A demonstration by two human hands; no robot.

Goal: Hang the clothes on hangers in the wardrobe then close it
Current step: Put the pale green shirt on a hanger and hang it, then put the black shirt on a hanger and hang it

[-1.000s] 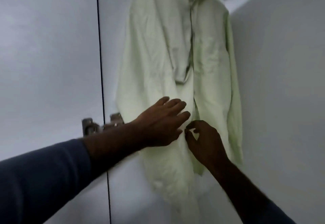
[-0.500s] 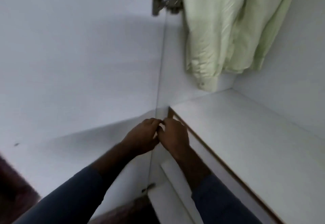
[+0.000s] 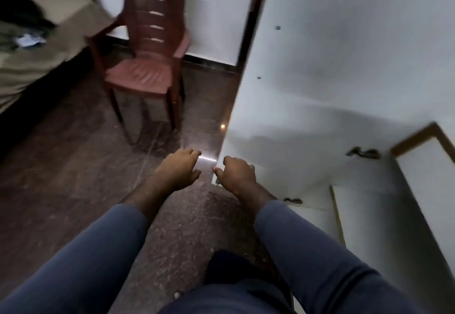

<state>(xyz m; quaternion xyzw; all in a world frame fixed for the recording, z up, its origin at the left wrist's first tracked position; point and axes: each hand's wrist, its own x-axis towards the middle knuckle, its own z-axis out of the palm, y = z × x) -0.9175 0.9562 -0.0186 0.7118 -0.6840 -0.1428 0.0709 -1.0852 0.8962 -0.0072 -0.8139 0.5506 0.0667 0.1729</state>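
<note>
Your left hand (image 3: 179, 168) and right hand (image 3: 238, 172) hold nothing, fingers loose
The door (image 3: 320, 67) stands open on your right. Clothes (image 3: 19, 27) lie on the bed (image 3: 37, 67), far left, past the chair (image 3: 145, 72)

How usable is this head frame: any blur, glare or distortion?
Head view: dim light; the chair and bed smear with motion blur; a glare streak lies on the floor between the left hand and right hand; shadows mottle the wardrobe door; wide-angle bowing bends its edge.
</note>
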